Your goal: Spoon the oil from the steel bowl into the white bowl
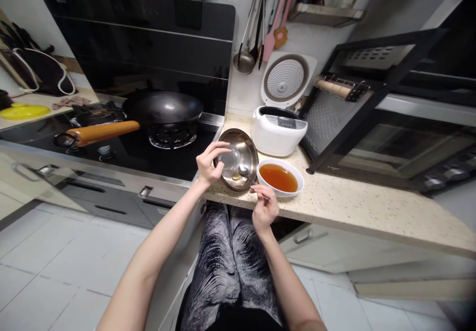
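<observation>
My right hand [265, 207] pinches the handle of a metal spoon [244, 171], whose head is over the inside of a stainless steel bowl [243, 145]. A little yellowish liquid shows low in that bowl. At the bowl's left rim is my left hand [211, 163], its fingers stretched out and the thumb apart from them; whether it touches the rim I cannot tell. Right beside the steel bowl stands a white bowl [302, 185] filled with reddish-brown liquid [278, 178].
Behind the bowls is a white rice cooker [277, 137] with its lid up. To the left, a black wok [163, 108] with a wooden handle [104, 133] sits on the gas stove. An oven [416, 147] stands at the right; a ladle [244, 62] hangs on the wall.
</observation>
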Demonstrator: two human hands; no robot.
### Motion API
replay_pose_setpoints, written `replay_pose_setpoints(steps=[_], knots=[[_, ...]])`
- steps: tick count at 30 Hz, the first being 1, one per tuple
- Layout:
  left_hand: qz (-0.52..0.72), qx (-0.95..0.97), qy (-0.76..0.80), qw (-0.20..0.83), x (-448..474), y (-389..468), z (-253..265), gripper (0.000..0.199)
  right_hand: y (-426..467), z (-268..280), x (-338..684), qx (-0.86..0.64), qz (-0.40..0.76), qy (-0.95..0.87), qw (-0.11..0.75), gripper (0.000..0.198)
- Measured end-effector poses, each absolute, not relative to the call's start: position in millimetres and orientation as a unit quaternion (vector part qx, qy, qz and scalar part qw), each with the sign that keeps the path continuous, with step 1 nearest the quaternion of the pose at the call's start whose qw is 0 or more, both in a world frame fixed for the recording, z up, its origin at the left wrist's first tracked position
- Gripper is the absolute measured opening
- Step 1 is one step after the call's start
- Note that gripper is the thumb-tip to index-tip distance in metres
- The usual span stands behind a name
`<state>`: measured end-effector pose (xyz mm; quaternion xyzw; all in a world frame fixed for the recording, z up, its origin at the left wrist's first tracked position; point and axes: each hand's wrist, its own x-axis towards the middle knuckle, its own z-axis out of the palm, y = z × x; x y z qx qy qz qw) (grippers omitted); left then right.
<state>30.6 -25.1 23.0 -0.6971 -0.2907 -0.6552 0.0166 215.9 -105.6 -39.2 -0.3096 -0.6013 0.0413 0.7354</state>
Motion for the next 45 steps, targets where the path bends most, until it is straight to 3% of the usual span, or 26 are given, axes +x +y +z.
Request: replay_pose_setpoints(steps=[11, 22, 33, 40, 45], knots=[[-0.656, -0.693, -0.297, 0.006, 30, -25, 23, 0.039, -104, -16, 252, -0.321, -0.045, -0.597, 0.734, 0.014], [-0.662, -0.692, -0.289, 0.004, 31, -27, 24, 0.039, -94, -30, 294, -0.301, -0.179, -0.734, 0.582, 0.024], [-0.662, -0.692, -0.289, 0.006, 31, -27, 24, 0.039, -94, -29, 301, -0.287, -0.23, -0.772, 0.518, 0.028], [-0.65, -0.694, -0.31, 0.012, 30, -26, 23, 0.038, -95, -26, 302, -0.296, -0.22, -0.768, 0.524, 0.025], [-0.655, -0.695, -0.296, 0.011, 30, -26, 24, 0.039, -106, -21, 289, -0.297, -0.177, -0.722, 0.6, 0.028]])
